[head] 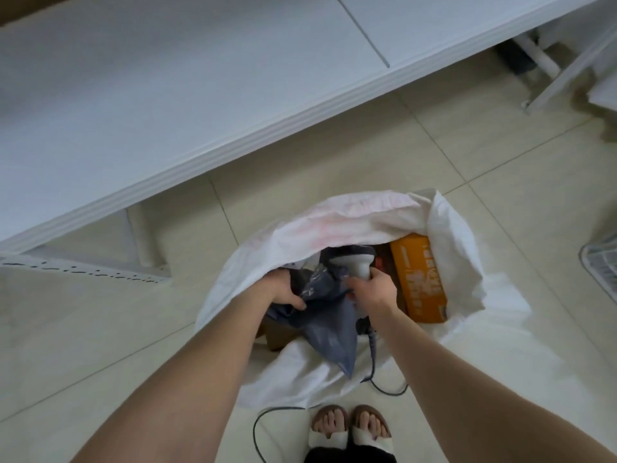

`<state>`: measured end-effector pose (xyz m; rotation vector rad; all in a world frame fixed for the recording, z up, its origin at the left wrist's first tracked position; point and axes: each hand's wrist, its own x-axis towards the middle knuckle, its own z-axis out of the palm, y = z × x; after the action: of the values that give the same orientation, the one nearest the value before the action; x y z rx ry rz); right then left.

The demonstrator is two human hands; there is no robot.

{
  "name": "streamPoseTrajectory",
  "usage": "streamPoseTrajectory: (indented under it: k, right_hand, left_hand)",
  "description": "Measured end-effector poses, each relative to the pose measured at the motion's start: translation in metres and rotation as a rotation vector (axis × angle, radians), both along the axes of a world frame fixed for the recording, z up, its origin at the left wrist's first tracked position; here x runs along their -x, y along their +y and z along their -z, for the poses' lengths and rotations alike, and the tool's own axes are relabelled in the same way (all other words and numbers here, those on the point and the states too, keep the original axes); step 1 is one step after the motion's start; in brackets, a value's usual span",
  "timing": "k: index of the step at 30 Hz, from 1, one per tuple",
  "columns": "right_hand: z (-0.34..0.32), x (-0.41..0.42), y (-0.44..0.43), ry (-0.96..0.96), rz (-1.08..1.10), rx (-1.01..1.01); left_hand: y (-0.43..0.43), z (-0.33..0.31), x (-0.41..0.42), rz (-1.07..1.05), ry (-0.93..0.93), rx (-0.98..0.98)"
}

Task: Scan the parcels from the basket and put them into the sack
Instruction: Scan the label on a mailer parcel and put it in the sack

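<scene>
A white sack (350,222) lies open on the tiled floor in front of me. Over its mouth, my left hand (280,290) grips a grey plastic mailer parcel (329,325) by its upper edge, and the parcel hangs down into the opening. My right hand (372,290) holds the handle of a white barcode scanner (355,262), its head pointing into the sack. The scanner's dark cable (372,359) trails down to the floor. An orange box (419,279) lies inside the sack on the right, and a brown cardboard parcel (278,335) shows under the mailer.
A white table (167,95) runs across the top left, its legs (147,242) standing left of the sack. A white mesh basket's edge (601,262) shows at the far right. My sandalled feet (350,429) stand just below the sack, with cable looped beside them.
</scene>
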<state>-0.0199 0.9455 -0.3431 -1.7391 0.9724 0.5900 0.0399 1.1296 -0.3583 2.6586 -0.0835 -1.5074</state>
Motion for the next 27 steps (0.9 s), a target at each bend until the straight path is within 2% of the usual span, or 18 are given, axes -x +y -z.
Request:
streamPoseTrajectory:
  k: [2, 4, 6, 9, 11, 17, 20, 23, 27]
  right_hand:
    - [-0.006, 0.003, 0.0, 0.001, 0.004, 0.015]
    - [-0.016, 0.008, 0.001, 0.041, 0.018, 0.018]
    - [-0.026, 0.012, 0.001, 0.086, 0.044, 0.015]
    - [-0.038, 0.016, -0.006, 0.096, 0.102, 0.009]
    - [-0.044, 0.018, -0.014, 0.109, 0.134, 0.001]
    - [-0.054, 0.024, -0.023, 0.185, 0.063, -0.049]
    - [-0.056, 0.028, -0.021, 0.195, -0.02, -0.07]
    - [-0.05, 0.023, -0.016, 0.165, -0.12, -0.067]
    - [-0.021, 0.007, 0.008, 0.14, -0.191, -0.073]
  left_hand:
    - [-0.015, -0.018, 0.001, -0.162, -0.032, 0.188]
    - [-0.038, -0.038, -0.001, -0.446, 0.014, 0.435]
    - [-0.054, -0.062, -0.011, -0.852, 0.031, 0.573]
    - [-0.042, -0.081, -0.045, -1.582, -0.214, 0.72]
    - [-0.024, -0.087, -0.061, -1.825, -0.267, 0.814]
    - [-0.015, -0.095, -0.058, -1.739, -0.106, 0.74]
    - [-0.024, -0.101, -0.058, -1.754, -0.182, 0.679]
    - [-0.018, -0.104, -0.077, -1.865, -0.268, 0.771]
    - [0.006, -0.089, -0.092, -1.793, -0.255, 0.849]
